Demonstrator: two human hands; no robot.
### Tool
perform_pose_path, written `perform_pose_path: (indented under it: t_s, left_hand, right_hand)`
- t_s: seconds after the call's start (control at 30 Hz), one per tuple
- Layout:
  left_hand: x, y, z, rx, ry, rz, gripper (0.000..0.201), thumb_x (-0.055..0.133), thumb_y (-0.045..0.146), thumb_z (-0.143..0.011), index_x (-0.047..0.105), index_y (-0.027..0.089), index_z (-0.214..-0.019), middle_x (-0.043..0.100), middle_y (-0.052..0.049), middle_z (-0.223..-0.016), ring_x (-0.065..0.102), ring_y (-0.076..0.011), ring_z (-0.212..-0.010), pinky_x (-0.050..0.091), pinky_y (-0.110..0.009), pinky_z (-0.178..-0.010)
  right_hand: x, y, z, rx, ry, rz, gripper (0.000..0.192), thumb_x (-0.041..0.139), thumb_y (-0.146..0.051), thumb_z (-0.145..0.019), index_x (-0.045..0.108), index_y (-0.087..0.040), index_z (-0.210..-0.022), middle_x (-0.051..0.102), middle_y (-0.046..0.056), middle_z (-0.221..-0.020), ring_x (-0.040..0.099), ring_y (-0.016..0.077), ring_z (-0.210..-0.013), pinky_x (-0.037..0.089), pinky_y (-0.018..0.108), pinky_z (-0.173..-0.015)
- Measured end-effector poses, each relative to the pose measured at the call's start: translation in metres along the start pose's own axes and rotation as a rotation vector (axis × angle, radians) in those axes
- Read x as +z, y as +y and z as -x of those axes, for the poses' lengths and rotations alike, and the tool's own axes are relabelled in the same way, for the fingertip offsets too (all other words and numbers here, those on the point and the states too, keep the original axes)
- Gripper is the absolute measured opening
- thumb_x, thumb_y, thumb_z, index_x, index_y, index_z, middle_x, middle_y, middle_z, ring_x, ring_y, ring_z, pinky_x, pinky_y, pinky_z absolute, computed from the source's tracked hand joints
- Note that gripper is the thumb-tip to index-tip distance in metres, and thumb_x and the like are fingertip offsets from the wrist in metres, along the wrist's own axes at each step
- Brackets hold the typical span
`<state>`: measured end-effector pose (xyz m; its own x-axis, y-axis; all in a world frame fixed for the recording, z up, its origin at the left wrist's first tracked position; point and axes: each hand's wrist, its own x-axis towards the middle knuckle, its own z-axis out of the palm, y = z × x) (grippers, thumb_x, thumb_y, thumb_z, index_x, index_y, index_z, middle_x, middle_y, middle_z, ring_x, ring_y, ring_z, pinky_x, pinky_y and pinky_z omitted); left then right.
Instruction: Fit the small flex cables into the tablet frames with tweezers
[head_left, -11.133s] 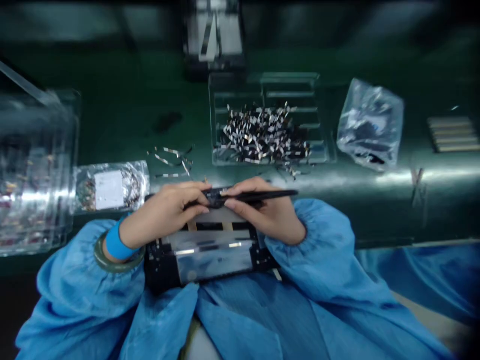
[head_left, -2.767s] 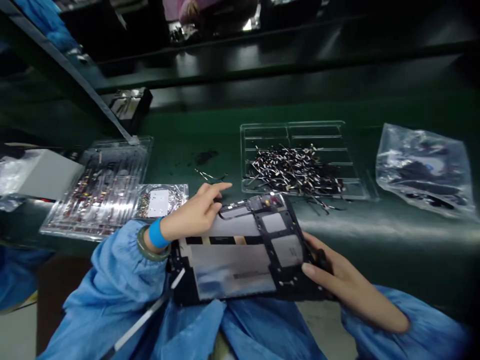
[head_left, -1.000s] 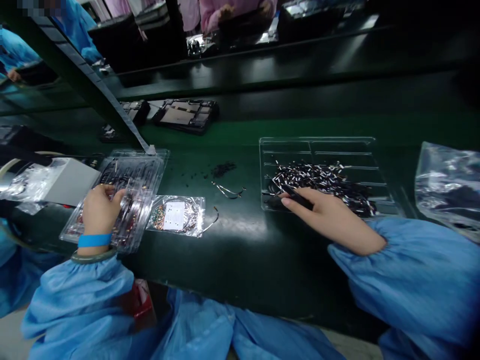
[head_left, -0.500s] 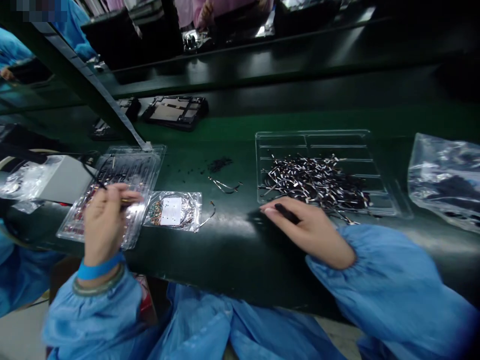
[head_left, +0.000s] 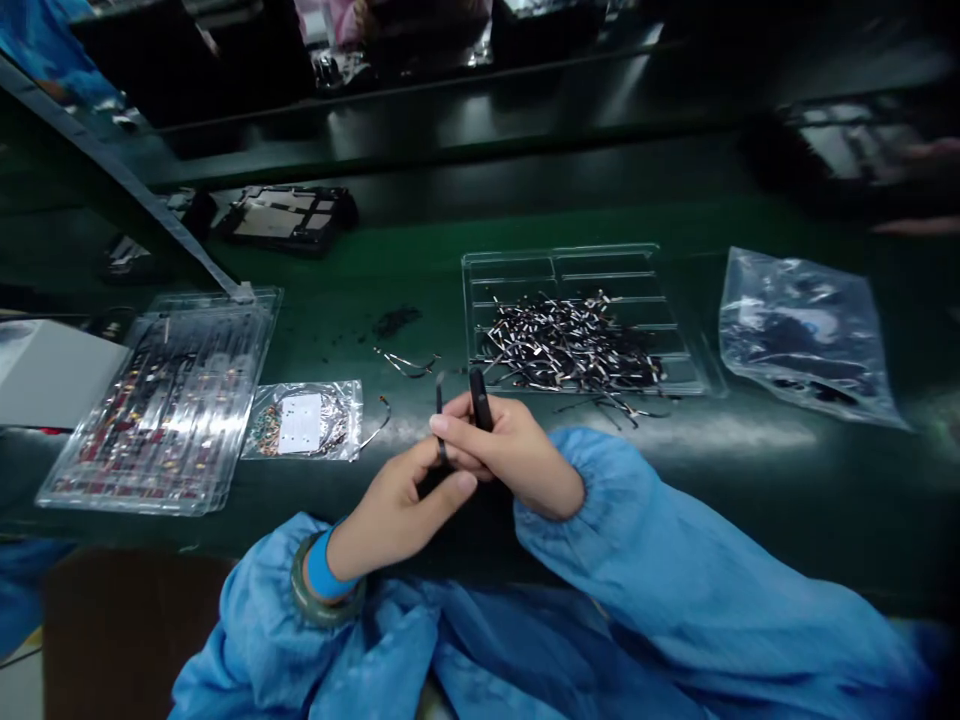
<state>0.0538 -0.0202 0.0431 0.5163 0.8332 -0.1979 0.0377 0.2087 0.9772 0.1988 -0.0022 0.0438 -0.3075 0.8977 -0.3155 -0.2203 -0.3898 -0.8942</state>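
Note:
My left hand (head_left: pixel 401 505) and my right hand (head_left: pixel 502 440) meet over the near part of the bench. Between them a thin black flexible strip (head_left: pixel 440 408) stands upright. My left fingers close around its lower end, and my right thumb and index finger press against it higher up. Tucked in my right hand is a black pen-like tool (head_left: pixel 480 400), its far end hidden. Just beyond my hands lies a clear tray (head_left: pixel 667 275) heaped with small black-and-silver flex cables (head_left: pixel 577 345). One loose cable (head_left: pixel 407 364) rests on the bench left of that tray.
A stacked pair of clear trays (head_left: pixel 251 320) with small parts stands left, beside a zip bag (head_left: pixel 349 400) holding a white label. Another clear bag (head_left: pixel 806 340) lies right. Dark scraps (head_left: pixel 396 320) and phone-like frames (head_left: pixel 289 218) lie farther back. A slanted post (head_left: pixel 165 215) rises left.
My left hand has come from the left trays to the middle and met my right hand. The black strip is now between both hands. The view has shifted right.

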Motion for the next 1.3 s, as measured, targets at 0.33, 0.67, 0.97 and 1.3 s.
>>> perform_pose_path:
  t_s: [0.33, 0.67, 0.97, 1.3]
  left_hand:
    - [-0.002, -0.009, -0.006, -0.138, -0.044, 0.520, 0.031, 0.054, 0.040, -0.088, 0.065, 0.014, -0.074, 0.062, -0.003, -0.062, 0.061, -0.0160, -0.066, 0.049, -0.032, -0.075]
    - [-0.001, -0.011, -0.002, 0.174, 0.417, -0.339, 0.023, 0.047, 0.030, -0.091, 0.064, 0.019, -0.079, 0.061, -0.001, -0.070, 0.054, -0.0144, -0.067, 0.041, -0.025, -0.066]
    - [-0.016, -0.016, 0.012, 0.167, 0.586, -0.389, 0.020, 0.052, 0.032, -0.087, 0.069, 0.021, -0.091, 0.067, -0.005, -0.081, 0.057, -0.0161, -0.069, 0.047, -0.030, -0.072]
    - [-0.024, -0.005, 0.050, -0.019, 0.649, 0.308, 0.020, 0.076, 0.038, -0.071, 0.074, 0.020, -0.080, 0.069, -0.002, -0.078, 0.062, -0.0096, -0.068, 0.053, -0.017, -0.067]
  right_hand:
    - [-0.019, 0.002, -0.006, -0.121, -0.194, 0.069, 0.036, 0.065, -0.052, -0.076, 0.054, -0.017, -0.072, 0.054, -0.005, -0.051, 0.043, 0.0057, -0.039, 0.033, 0.020, -0.038]
    - [-0.007, 0.016, 0.008, -0.994, 0.319, 1.117, 0.018, 0.052, -0.020, -0.090, 0.069, -0.017, -0.095, 0.071, 0.007, -0.086, 0.066, 0.0142, -0.076, 0.051, 0.024, -0.067]
    - [-0.009, 0.016, 0.005, -1.037, 0.485, 1.161, 0.017, 0.049, -0.014, -0.088, 0.062, -0.017, -0.079, 0.067, 0.004, -0.074, 0.062, 0.0120, -0.068, 0.047, 0.021, -0.062]
    - [-0.002, 0.025, 0.019, -1.024, 0.154, 1.144, 0.016, 0.054, -0.026, -0.089, 0.064, -0.017, -0.081, 0.066, 0.004, -0.071, 0.062, 0.0127, -0.066, 0.048, 0.023, -0.058]
